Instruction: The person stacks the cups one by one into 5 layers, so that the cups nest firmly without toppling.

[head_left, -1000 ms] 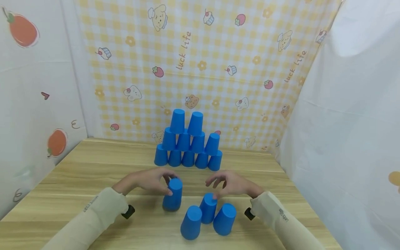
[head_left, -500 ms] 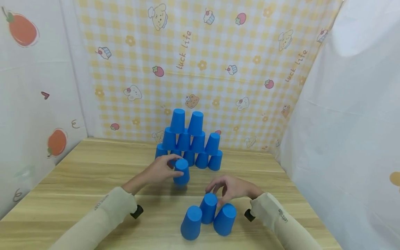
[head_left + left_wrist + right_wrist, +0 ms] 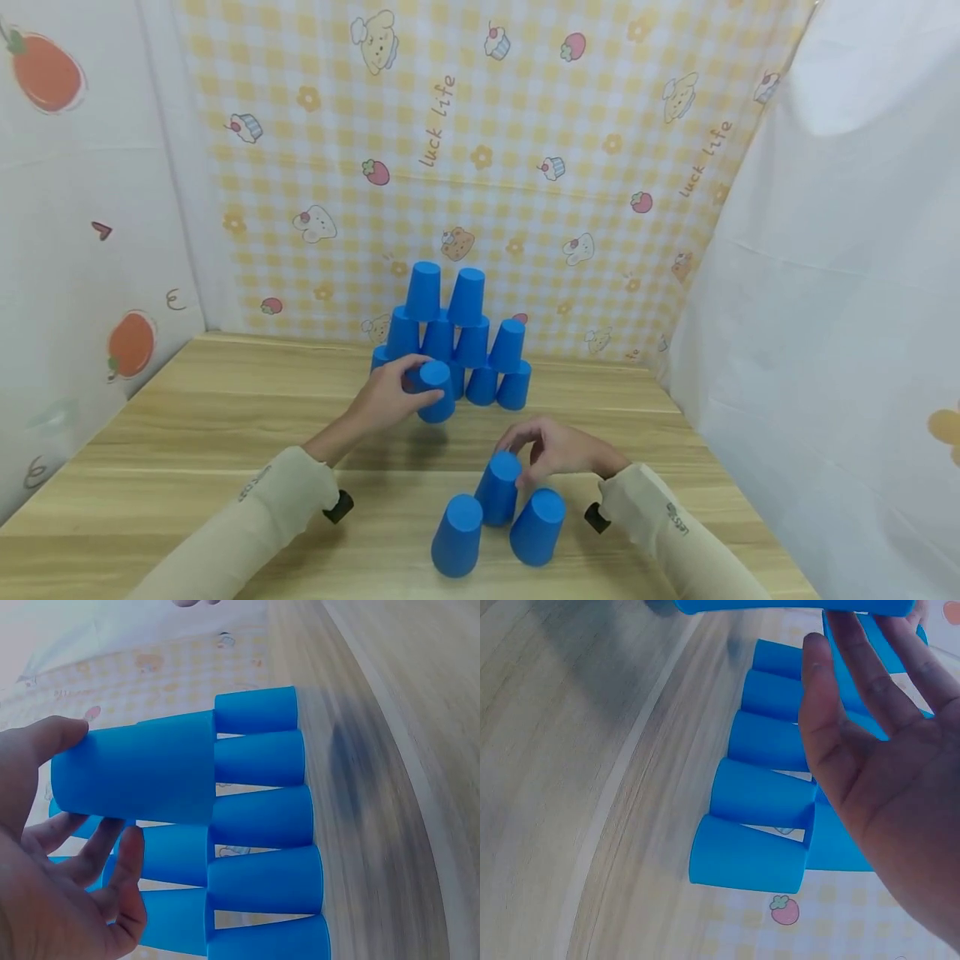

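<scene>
My left hand [image 3: 384,400] holds an upside-down blue cup [image 3: 438,410], thumb on the near side and fingers round the back. That cup is off the table, in front of the stacked cups; the left wrist view shows it large before the rows. Lower down, my right hand [image 3: 561,448] grips a second upside-down blue cup [image 3: 495,496] near its top, between thumb and fingers. Only an edge of this cup shows along the top of the right wrist view. Two more blue cups, a left one [image 3: 456,537] and a right one [image 3: 537,529], stand upside down close by.
A pyramid of upside-down blue cups [image 3: 472,342] rises at the back of the wooden table [image 3: 247,417]: several in the bottom and middle rows, two on top. Behind it hangs a yellow checked cloth [image 3: 480,208]. White sheets flank both sides.
My left hand has carried its cup from the front left up toward the pyramid. My right hand has come down onto the rear front cup and gripped it; that cup has shifted slightly.
</scene>
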{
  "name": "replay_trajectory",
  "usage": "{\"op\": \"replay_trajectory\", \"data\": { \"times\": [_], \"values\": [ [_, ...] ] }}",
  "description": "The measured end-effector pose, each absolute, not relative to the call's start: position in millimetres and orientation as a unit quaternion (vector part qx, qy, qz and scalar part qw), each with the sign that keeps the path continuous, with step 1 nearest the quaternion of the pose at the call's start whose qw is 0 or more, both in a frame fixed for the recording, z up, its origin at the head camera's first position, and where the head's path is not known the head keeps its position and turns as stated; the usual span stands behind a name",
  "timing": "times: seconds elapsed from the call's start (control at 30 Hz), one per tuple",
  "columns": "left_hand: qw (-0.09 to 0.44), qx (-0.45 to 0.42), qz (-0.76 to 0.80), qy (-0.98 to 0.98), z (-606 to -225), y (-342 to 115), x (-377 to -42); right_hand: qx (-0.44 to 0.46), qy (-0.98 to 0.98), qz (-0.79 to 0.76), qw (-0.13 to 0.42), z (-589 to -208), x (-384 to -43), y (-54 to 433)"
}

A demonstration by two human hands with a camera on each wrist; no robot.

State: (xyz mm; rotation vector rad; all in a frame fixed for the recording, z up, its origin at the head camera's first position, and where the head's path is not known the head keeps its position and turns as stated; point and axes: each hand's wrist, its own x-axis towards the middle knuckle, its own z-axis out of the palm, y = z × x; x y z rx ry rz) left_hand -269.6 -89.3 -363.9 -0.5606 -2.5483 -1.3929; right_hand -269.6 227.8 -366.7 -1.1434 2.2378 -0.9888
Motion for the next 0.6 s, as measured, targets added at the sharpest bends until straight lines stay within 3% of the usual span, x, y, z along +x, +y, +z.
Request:
{"op": "replay_trajectory", "data": {
  "times": [0.6],
  "values": [
    [0.081,-0.176,-0.465,-0.864,-366,-81,-266,-0.284,0.847,-0.448,0.041,-348,-278,224]
  ]
}}
